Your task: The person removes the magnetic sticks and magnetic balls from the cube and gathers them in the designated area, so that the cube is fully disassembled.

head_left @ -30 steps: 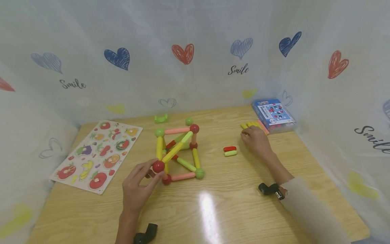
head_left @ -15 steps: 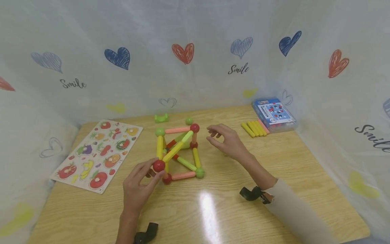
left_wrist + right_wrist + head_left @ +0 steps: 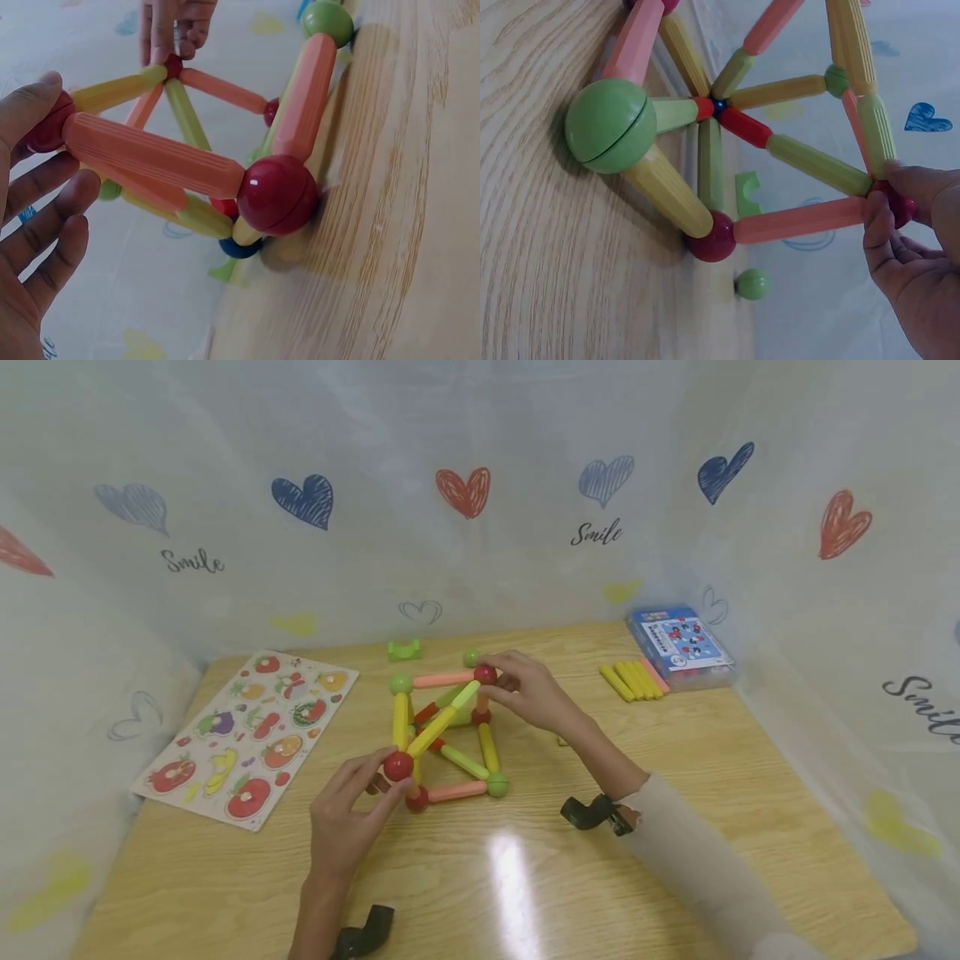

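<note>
A cube-like frame of coloured rods and balls (image 3: 457,790) stands on the wooden table. My left hand (image 3: 348,814) pinches the red ball (image 3: 398,767) at its upper near corner between thumb and fingers. At the upper far right corner, my right hand (image 3: 528,692) pinches another red ball (image 3: 485,675). A diagonal of a yellow rod (image 3: 431,732) and a light green rod (image 3: 466,695) spans between these two balls. Inside the frame, a small dark blue ball (image 3: 718,107) joins several rods in the right wrist view.
Several yellow rods (image 3: 630,680) and a pink rod (image 3: 655,676) lie beside a blue box (image 3: 686,643) at the back right. A fruit picture board (image 3: 251,735) lies left. Behind the frame sit a green curved piece (image 3: 404,650) and a loose green ball (image 3: 471,657).
My right hand has moved left from the yellow rods to the frame's far red ball and now pinches it. My left hand keeps its pinch on the near red ball.
</note>
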`<state>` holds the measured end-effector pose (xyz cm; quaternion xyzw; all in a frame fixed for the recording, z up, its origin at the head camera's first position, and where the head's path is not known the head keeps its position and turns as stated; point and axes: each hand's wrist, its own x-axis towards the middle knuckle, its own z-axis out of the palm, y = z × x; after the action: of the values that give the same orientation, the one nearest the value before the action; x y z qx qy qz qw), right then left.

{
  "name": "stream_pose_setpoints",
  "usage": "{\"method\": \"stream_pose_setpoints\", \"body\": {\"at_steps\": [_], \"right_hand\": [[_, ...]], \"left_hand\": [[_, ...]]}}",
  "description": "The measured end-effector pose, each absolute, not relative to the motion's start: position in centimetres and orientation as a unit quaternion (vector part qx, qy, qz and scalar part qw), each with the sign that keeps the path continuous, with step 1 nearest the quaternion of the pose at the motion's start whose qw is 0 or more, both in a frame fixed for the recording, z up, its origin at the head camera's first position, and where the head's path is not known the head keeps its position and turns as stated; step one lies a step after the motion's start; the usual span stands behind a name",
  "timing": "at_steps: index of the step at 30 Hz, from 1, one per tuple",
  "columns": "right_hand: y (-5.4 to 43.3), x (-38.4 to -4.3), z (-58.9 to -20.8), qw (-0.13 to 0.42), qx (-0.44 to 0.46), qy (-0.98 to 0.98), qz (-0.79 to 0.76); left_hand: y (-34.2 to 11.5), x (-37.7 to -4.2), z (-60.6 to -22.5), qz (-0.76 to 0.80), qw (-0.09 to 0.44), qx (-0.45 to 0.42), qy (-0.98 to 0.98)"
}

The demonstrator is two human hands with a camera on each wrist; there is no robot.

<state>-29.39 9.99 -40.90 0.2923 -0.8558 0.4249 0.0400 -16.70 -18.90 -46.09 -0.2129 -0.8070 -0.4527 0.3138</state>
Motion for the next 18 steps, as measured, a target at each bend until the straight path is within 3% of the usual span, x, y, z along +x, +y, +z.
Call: {"method": "stream_pose_setpoints", "body": {"at_steps": [8,18], "right_hand": [[10.12,-29.79,-40.89,-0.024,0.258,-0.844,0.469],[10.01,-30.33,-40.8,-0.033,0.234,-0.828,0.509]], "left_hand": [[-19.02,-16.74,-46.08,-0.439,0.303,-0.205,-0.821],[-19.06,-16.82,-46.14,-0.447,0.313,-0.208,-0.812]]}}
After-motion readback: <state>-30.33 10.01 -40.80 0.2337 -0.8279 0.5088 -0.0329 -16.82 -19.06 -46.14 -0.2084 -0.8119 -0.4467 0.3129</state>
